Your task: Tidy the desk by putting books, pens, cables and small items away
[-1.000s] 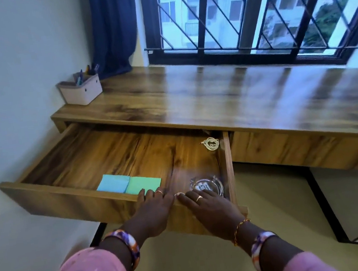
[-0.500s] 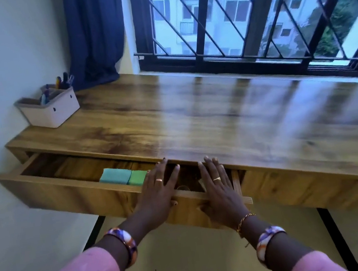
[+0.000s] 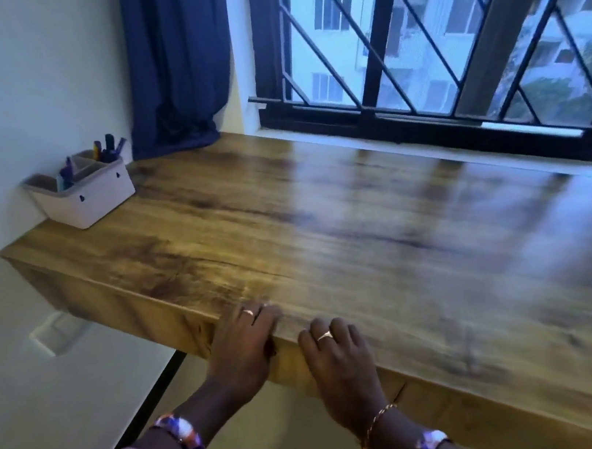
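Observation:
The wooden desk [image 3: 324, 220] fills the middle of the head view, its top bare except for a white organiser box [image 3: 90, 193] with pens at the far left corner. The drawer front [image 3: 137, 305] sits flush under the desk's front edge, so its contents are hidden. My left hand [image 3: 243, 343] lies flat against the drawer front with its fingers over the desk edge. My right hand [image 3: 340, 363] presses flat beside it, a little to the right. Neither hand holds anything.
A wall stands close on the left, with a white socket plate [image 3: 53, 333] below the desk. A blue curtain [image 3: 178, 61] hangs in the far corner. A barred window [image 3: 449, 28] runs along the back of the desk. Pale floor shows below.
The drawer has slid from wide open to fully closed under both hands. The sticky notes, cable and glass dish inside are out of sight now. The view has tilted up and is blurred.

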Tool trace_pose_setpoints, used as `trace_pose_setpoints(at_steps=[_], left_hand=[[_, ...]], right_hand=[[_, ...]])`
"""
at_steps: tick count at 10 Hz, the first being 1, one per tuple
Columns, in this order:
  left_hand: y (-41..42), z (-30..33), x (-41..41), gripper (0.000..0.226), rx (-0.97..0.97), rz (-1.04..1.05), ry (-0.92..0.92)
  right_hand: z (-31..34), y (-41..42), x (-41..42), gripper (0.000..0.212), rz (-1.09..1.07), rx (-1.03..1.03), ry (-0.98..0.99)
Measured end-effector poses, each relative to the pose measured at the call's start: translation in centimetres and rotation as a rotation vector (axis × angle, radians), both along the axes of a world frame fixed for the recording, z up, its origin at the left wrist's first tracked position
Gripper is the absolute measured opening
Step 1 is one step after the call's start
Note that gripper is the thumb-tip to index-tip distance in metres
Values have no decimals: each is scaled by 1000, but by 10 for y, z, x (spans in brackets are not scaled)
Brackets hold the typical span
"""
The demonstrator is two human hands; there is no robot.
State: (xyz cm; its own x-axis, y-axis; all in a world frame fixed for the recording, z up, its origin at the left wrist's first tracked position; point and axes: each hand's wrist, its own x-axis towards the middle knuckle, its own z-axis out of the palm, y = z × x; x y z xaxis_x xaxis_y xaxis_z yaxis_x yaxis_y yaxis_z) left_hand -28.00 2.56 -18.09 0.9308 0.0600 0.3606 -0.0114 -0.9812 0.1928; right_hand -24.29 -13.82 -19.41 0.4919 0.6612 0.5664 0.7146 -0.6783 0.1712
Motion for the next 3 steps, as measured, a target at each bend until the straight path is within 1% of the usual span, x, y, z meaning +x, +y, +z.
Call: trace_pose_setpoints(at_steps=[1,2,3], left_hand=[[-10,20,2,65,-4,50,157],[-25,61,22,44,65,88,397],[-36,107,59,8,-126,10,546]], right_hand=[[12,-4,5,17,60,-44,136],[32,-14,26,17,145,0,303],[72,-26,53,21,119,251,490]])
